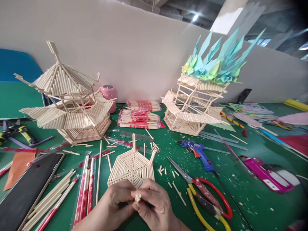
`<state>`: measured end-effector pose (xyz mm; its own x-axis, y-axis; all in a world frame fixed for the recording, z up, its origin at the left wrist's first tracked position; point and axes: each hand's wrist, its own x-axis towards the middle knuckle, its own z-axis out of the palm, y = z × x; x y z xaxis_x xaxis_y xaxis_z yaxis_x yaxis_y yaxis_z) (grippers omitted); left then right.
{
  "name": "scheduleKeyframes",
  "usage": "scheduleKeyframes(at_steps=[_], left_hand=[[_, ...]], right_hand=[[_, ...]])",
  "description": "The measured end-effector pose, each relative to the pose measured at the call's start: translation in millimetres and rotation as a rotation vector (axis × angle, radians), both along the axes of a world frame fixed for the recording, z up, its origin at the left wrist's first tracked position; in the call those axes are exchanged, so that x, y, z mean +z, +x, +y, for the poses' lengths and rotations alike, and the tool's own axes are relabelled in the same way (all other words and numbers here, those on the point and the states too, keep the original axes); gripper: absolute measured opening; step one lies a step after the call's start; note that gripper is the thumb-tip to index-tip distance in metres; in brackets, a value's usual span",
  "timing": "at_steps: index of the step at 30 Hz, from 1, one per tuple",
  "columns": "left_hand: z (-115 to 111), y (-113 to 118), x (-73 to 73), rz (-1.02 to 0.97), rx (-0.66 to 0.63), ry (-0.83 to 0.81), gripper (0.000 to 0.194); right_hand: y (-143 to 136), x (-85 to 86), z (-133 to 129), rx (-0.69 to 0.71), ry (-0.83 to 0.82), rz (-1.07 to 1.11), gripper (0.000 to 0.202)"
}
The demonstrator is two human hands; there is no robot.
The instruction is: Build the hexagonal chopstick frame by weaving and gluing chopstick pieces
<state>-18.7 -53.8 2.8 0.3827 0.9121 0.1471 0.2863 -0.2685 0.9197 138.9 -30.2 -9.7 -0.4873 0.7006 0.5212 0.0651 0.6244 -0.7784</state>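
Observation:
Near the bottom centre, my left hand (117,203) and my right hand (155,203) meet, fingertips pinched round a small bundle of short wooden sticks (138,197), seen end-on. Just beyond them lies a flat polygonal panel of wooden sticks (131,168), with two short stick pieces standing up at its far edge. My fingers hide its near edge. To the right are scissors (204,195) with red and yellow handles and a blue glue gun (198,152). Loose sticks (51,199) lie to the left of my hands.
Two stick pavilions (72,118) (190,112) stand at the back, the right one topped with blue paper leaves. Packed sticks (139,118) lie between them. A phone (31,189) is at left, a pink cutter (267,175) at right. Scraps dot the green table (178,218).

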Motion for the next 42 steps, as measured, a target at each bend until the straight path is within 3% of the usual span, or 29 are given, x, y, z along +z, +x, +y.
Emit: scheduleKeyframes(at_steps=[30, 34, 42], left_hand=[[-0.1, 0.8, 3.1, 0.014, -0.002, 0.016, 0.026], [-0.6, 0.0, 2.1, 0.026, -0.015, -0.018, 0.020], [-0.1, 0.7, 0.1, 0.010, -0.022, 0.013, 0.020]], right_hand=[[0.5, -2.3, 0.0, 0.017, -0.050, -0.005, 0.014], [3.2, -2.4, -0.6, 0.037, -0.083, 0.041, 0.024], [9.8, -2.2, -1.5, -0.177, -0.288, -0.007, 0.027]])
